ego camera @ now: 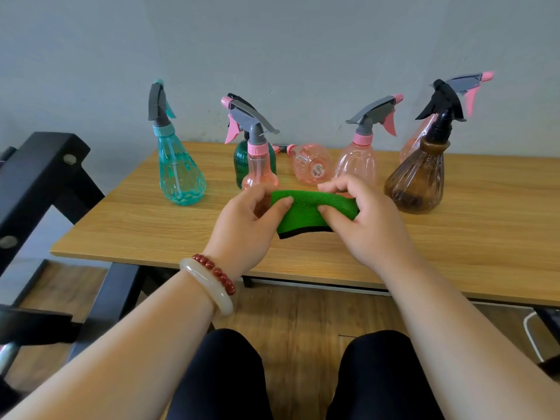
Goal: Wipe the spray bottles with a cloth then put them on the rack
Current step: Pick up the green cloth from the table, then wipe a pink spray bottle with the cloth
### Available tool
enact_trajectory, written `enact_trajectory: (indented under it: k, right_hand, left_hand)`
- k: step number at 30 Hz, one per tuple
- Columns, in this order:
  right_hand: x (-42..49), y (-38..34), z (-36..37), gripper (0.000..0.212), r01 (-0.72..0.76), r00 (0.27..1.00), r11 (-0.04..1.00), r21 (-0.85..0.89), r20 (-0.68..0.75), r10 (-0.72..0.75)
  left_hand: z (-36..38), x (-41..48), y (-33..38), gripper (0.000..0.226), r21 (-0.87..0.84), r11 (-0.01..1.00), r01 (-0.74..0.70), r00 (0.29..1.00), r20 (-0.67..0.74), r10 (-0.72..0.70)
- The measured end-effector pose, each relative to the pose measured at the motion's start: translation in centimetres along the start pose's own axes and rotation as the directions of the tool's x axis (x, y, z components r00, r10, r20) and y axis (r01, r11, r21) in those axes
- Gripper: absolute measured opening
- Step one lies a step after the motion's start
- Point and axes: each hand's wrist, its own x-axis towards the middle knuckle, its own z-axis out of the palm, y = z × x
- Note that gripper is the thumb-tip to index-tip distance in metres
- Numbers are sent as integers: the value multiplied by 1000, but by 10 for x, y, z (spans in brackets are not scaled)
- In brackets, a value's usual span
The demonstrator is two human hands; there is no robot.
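Wiping is not yet happening, by my reading: both hands are busy with the green cloth (309, 212) at the centre of the frame. The left hand (242, 225) is pinching its left end and the right hand (366, 219) is pinching its right end, so the cloth is hanging stretched between them just above the table (151, 225). The spray bottles are standing across the middle of the frame, from the teal bottle (178, 174) at left to the brown bottle (416, 180) at right, with one fallen pink bottle (312, 163) lying on its side between them. The black rack (39, 177) is showing at the left edge.

The small pink bottle (260, 168) is standing just behind the left hand, so a careless forward reach is likely to topple it into its neighbours. Smooth plastic gripped through the cloth may also slip on the way to the rack.
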Motion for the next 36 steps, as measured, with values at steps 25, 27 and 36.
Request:
enact_trajectory:
  k: [25,27,36]
  right_hand:
    - [1,2,44,39,180,963,981,67,-216,-162]
    - [2,2,43,34,156,953,986,67,-272,-132]
    - [4,4,47,14,17,952,1000,17,-306,-11]
  left_hand:
    - [-14,5,-10,19,-234,970,-65,976,-218,13]
    - [-18,10,-18,17,-66,989,-132,940,-325,103]
    - [-2,48,-33,64,115,992,43,980,-197,-19]
